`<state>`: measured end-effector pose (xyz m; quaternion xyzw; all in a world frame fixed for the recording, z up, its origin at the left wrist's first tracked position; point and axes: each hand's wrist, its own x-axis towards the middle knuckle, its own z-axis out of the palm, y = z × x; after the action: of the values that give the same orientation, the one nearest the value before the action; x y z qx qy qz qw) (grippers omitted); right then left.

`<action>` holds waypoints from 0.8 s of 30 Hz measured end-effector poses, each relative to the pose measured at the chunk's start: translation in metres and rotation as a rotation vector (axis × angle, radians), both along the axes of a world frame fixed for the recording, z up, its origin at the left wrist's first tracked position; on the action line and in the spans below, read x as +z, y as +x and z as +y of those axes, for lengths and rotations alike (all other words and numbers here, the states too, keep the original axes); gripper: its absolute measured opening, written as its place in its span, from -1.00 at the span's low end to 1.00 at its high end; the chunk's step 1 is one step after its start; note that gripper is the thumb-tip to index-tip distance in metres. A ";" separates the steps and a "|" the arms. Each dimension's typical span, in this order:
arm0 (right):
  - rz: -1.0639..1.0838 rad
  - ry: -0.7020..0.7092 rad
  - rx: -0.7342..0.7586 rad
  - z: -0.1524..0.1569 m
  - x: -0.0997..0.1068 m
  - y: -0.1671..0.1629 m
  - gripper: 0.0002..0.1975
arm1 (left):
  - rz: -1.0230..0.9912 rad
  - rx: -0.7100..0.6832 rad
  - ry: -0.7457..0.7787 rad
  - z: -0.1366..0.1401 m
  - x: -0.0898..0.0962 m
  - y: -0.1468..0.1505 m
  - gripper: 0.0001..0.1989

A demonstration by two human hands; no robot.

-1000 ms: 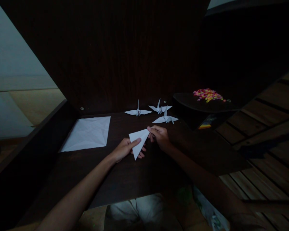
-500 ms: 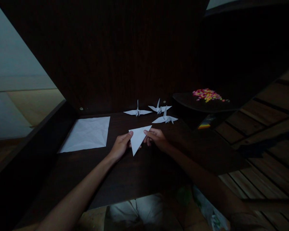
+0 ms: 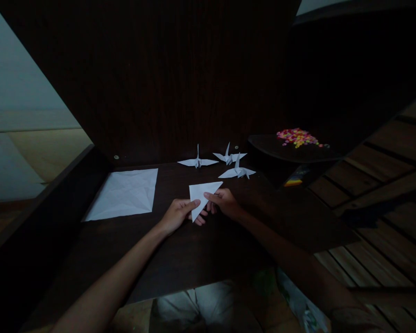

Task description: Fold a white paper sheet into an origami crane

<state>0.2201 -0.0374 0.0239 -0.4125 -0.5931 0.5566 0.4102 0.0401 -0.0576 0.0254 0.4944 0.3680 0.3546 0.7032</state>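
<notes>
A white folded paper triangle (image 3: 201, 191) is held up over the dark desk, one point facing down. My left hand (image 3: 179, 213) pinches its left edge, thumb on the front and fingers behind the lower point. My right hand (image 3: 224, 201) grips the slanting right edge, its thumb pressed on the front face. Beyond the paper stand three white origami cranes: one on the left (image 3: 198, 162), one at the back right (image 3: 229, 158) and one nearer on the right (image 3: 238, 172). Left of my hands lies a creased white paper sheet (image 3: 125, 193).
A dark upright panel (image 3: 180, 83) rises behind the desk (image 3: 173, 259). To the right, a rounded shelf (image 3: 266, 144) carries a pile of small colourful pieces (image 3: 298, 137). A low side board (image 3: 45, 199) bounds the left. Wooden slats (image 3: 374, 185) show at far right.
My left thumb has slid from the triangle's upper left corner down toward its lower part. The right thumb has shifted slightly down and left, and the triangle has moved slightly right.
</notes>
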 end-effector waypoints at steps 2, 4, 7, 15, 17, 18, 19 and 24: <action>0.005 0.011 -0.039 -0.002 0.002 0.000 -0.52 | -0.003 -0.016 0.021 0.001 0.000 0.000 -0.59; 0.021 0.004 -0.084 -0.003 0.003 0.000 -0.52 | 0.011 -0.052 0.041 0.001 0.001 0.000 -0.59; 0.043 0.001 -0.104 -0.003 0.004 0.001 -0.53 | 0.056 -0.096 0.077 0.000 0.002 -0.002 -0.61; 0.020 0.098 0.058 -0.007 0.006 0.004 -0.63 | 0.129 -0.081 0.159 0.001 0.002 -0.008 -0.60; 0.009 0.114 0.015 -0.007 0.004 0.002 -0.63 | 0.152 -0.026 0.191 0.001 0.001 -0.006 -0.63; 0.011 0.119 -0.017 -0.006 0.003 0.001 -0.63 | 0.159 0.048 0.224 0.001 0.000 -0.004 -0.65; 0.014 0.124 -0.052 -0.006 0.002 0.000 -0.63 | 0.166 0.146 0.269 0.001 -0.001 -0.003 -0.65; 0.020 0.137 -0.136 -0.003 -0.003 -0.003 -0.64 | 0.357 0.431 0.507 -0.005 0.000 0.004 -0.63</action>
<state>0.2166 -0.0406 0.0212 -0.4172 -0.5962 0.4895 0.4805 0.0437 -0.0626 0.0254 0.6181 0.4807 0.4825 0.3926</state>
